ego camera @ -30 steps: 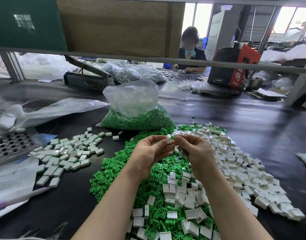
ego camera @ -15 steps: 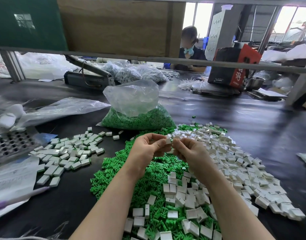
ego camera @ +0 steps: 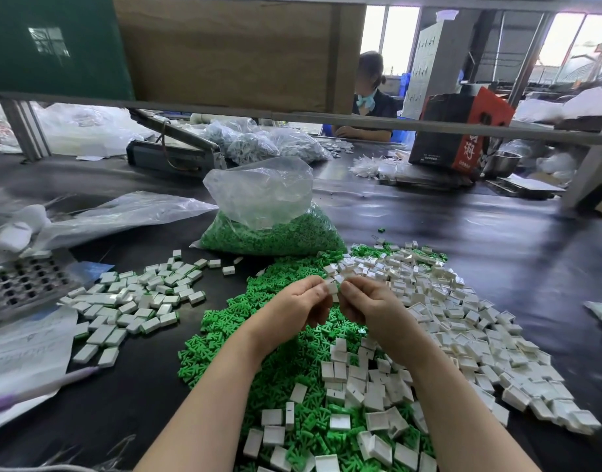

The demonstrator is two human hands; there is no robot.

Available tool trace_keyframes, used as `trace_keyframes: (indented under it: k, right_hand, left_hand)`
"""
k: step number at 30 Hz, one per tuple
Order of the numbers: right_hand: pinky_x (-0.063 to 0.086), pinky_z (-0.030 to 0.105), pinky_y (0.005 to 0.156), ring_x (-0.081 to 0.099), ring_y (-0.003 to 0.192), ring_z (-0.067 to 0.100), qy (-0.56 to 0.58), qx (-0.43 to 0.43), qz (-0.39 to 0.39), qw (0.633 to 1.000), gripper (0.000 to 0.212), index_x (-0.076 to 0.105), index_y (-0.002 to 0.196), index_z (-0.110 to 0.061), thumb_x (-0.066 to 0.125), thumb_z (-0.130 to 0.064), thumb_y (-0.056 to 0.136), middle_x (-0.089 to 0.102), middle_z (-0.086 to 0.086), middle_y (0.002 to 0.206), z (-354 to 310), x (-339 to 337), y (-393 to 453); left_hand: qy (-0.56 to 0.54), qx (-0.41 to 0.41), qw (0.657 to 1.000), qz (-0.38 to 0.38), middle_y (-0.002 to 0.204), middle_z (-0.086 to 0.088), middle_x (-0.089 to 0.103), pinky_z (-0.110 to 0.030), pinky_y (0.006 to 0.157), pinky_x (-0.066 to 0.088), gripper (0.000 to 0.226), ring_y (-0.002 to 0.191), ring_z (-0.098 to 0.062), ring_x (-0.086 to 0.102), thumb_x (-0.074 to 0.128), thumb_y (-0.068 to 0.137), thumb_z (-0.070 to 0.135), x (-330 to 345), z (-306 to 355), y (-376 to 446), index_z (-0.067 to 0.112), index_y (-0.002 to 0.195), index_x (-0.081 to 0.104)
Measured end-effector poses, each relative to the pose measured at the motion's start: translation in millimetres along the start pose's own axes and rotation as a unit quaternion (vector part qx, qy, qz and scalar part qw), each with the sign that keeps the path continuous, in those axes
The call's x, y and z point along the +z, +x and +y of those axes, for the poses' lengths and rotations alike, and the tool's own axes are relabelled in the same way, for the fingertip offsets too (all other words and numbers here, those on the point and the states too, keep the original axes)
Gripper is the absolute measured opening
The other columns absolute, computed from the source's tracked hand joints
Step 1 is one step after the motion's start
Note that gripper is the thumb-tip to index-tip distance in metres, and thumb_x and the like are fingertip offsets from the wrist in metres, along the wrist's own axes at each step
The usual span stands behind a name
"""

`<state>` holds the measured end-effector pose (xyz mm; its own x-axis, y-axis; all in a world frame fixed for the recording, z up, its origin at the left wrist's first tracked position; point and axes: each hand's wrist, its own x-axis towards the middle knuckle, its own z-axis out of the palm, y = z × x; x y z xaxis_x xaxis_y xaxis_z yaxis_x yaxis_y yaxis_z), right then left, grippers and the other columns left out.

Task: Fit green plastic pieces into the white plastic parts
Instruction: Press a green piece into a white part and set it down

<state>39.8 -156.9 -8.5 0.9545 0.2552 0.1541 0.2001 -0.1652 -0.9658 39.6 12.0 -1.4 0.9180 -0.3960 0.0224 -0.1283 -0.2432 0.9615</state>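
A white part [ego camera: 332, 287] is pinched between the left hand [ego camera: 294, 306] and the right hand [ego camera: 371, 303], above the green pieces [ego camera: 275, 330]; any green piece inside is hidden.

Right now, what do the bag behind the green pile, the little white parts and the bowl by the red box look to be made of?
Bag: thin clear plastic film, crinkled and glossy, green pieces showing through.
White parts: hard moulded plastic by the look, smooth, slightly shiny, sharp square edges.
Bowl: probably stainless steel, grey with a bright reflective rim.
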Motion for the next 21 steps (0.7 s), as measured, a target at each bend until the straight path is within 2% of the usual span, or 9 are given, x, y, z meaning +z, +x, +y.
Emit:
trace_keyframes:
  k: [4,7,10,13,15,17,19,21]
  right_hand:
    - [0.032,0.018,0.053,0.036,0.053,0.009,-0.016,-0.001,-0.013,1.000,0.031,0.051,0.072,-0.011,0.047,-0.015,0.102,0.042,-0.005,0.056,0.0,0.1,-0.5]
    - [0.033,0.016,0.052,0.037,0.052,0.007,0.015,0.004,-0.013,1.000,0.029,0.051,0.073,-0.010,0.047,-0.013,0.102,0.044,-0.007,0.056,0.8,-0.3,0.1]
    - [0.033,0.016,0.053,0.037,0.052,0.006,0.032,0.011,-0.025,0.999,0.028,0.052,0.074,-0.011,0.047,-0.013,0.101,0.043,-0.007,0.057,1.5,-1.1,1.2]
    - [0.032,0.019,0.055,0.036,0.055,0.008,0.026,0.019,-0.040,0.999,0.027,0.052,0.074,-0.012,0.048,-0.013,0.101,0.043,-0.005,0.059,3.0,-2.1,1.0]
    - [0.032,0.019,0.055,0.036,0.056,0.008,0.039,0.023,-0.050,0.998,0.026,0.052,0.076,-0.012,0.048,-0.013,0.101,0.043,-0.006,0.061,3.3,-2.5,0.3]
    - [0.032,0.019,0.055,0.035,0.056,0.008,0.056,0.023,-0.058,0.996,0.026,0.051,0.075,-0.012,0.047,-0.013,0.101,0.042,-0.004,0.062,3.1,-3.0,-0.3]
    - [0.030,0.020,0.055,0.034,0.056,0.008,0.055,0.022,-0.068,0.996,0.027,0.051,0.074,-0.012,0.046,-0.011,0.101,0.040,-0.003,0.062,2.1,-3.8,-0.8]
    - [0.029,0.019,0.053,0.033,0.055,0.009,0.039,0.020,-0.077,0.996,0.029,0.051,0.073,-0.011,0.046,-0.011,0.101,0.040,-0.002,0.061,1.9,-4.5,-1.4]
  left_hand:
    - [-0.013,0.006,1.000,0.021,0.074,0.000,0.049,-0.020,0.063,0.037,0.026,0.069,-0.013,0.044,0.037,0.105,0.020,4.2,0.2,-0.4,0.016,0.084,0.051]
    - [-0.035,0.010,0.999,0.038,0.079,0.001,0.049,-0.017,0.069,0.041,0.028,0.077,-0.013,0.046,0.038,0.106,0.021,7.5,1.1,-1.1,0.026,0.081,0.049]
    - [-0.010,0.027,0.999,0.023,0.071,0.003,0.044,-0.027,0.071,0.038,0.027,0.066,-0.009,0.040,0.036,0.106,0.019,7.1,1.7,0.0,0.016,0.082,0.047]
    - [0.000,0.017,1.000,0.019,0.073,0.001,0.044,-0.032,0.078,0.038,0.024,0.069,-0.012,0.041,0.035,0.106,0.017,6.7,1.2,1.4,0.015,0.086,0.048]
    - [-0.017,0.013,1.000,0.012,0.071,0.004,0.046,-0.019,0.072,0.040,0.024,0.065,-0.007,0.043,0.035,0.106,0.019,5.1,0.7,0.4,0.016,0.087,0.050]
    - [-0.022,0.017,1.000,-0.005,0.063,0.011,0.046,-0.010,0.057,0.036,0.027,0.055,-0.002,0.040,0.035,0.106,0.020,2.9,1.6,-2.2,0.017,0.083,0.049]
    - [-0.022,0.018,0.999,-0.024,0.060,0.013,0.044,-0.013,0.051,0.032,0.029,0.053,-0.003,0.036,0.035,0.107,0.022,1.2,1.3,-3.5,0.018,0.081,0.049]
    - [-0.028,0.013,0.999,-0.038,0.062,0.011,0.042,-0.018,0.052,0.029,0.030,0.055,-0.006,0.033,0.035,0.107,0.022,0.2,0.6,-4.5,0.021,0.081,0.049]
